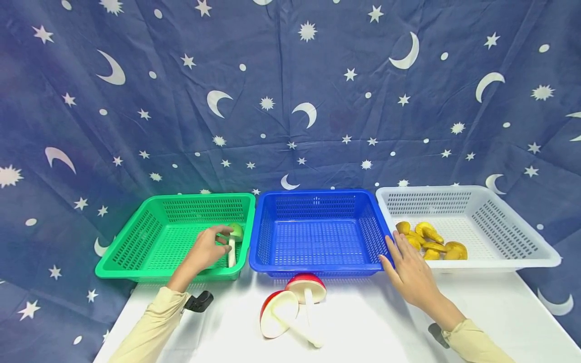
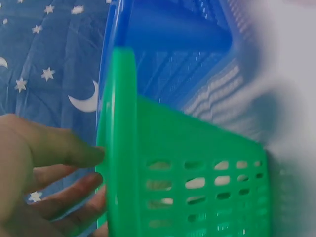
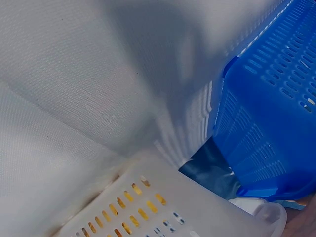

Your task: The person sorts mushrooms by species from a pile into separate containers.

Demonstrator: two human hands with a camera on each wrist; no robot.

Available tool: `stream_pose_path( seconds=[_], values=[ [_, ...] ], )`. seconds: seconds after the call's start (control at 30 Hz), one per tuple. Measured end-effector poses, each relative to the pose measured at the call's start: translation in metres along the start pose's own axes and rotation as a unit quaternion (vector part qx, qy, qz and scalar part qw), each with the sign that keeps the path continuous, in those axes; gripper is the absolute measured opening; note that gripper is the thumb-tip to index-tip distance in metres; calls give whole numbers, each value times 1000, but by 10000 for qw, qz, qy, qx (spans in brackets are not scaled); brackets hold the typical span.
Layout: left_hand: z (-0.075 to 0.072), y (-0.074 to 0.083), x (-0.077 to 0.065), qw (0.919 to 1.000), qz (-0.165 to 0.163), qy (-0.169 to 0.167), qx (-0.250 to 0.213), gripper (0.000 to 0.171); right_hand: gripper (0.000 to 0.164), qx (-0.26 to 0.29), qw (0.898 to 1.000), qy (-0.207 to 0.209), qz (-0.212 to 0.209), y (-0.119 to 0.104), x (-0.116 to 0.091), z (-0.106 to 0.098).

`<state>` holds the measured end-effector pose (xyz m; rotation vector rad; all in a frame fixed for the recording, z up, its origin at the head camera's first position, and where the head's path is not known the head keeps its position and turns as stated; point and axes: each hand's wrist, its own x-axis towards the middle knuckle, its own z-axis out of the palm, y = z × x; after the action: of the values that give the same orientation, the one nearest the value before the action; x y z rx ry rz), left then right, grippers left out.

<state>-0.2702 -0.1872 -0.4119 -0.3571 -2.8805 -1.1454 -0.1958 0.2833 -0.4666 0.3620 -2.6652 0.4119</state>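
Observation:
My left hand [image 1: 209, 247] is over the right side of the green basket [image 1: 181, 273], its fingers spread beside a mushroom with a green cap [image 1: 236, 231] and white stem. The fingertips lie right at the mushroom's left side in the head view; none show on its far side. In the left wrist view, the green basket's rim [image 2: 121, 148] hides part of the left hand's fingers [image 2: 74, 150]. My right hand [image 1: 412, 275] has its fingers straight, at the neighbouring rims of the blue basket [image 1: 313, 268] and the white basket [image 1: 499, 263].
Two red-capped mushrooms, one at the back [image 1: 306, 288] and one in front [image 1: 279, 315], lie on the white table [image 1: 363, 322] before the blue basket. Several yellow-brown mushrooms [image 1: 433, 246] sit in the white basket. Behind hangs a dark blue star-and-moon cloth [image 1: 290, 126].

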Motion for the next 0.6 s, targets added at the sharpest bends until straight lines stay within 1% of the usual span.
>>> stream_pose_path(
  seconds=[0.17, 0.3, 0.47, 0.6],
  values=[
    [2, 7, -15, 9991, 400, 68, -151, 41, 56, -22, 9999, 99, -59, -1, 0, 0],
    [4, 17, -26, 9971, 652, 240, -316, 40, 56, -14, 9999, 99, -63, -1, 0, 0],
    [6, 29, -39, 9921, 1042, 468, -526, 39, 57, -13, 10000, 69, -37, 0, -1, 0],
    [5, 37, -52, 9887, 1270, 515, -606, 38, 57, -9, 9999, 96, -34, 1, 0, 2]
  ],
)
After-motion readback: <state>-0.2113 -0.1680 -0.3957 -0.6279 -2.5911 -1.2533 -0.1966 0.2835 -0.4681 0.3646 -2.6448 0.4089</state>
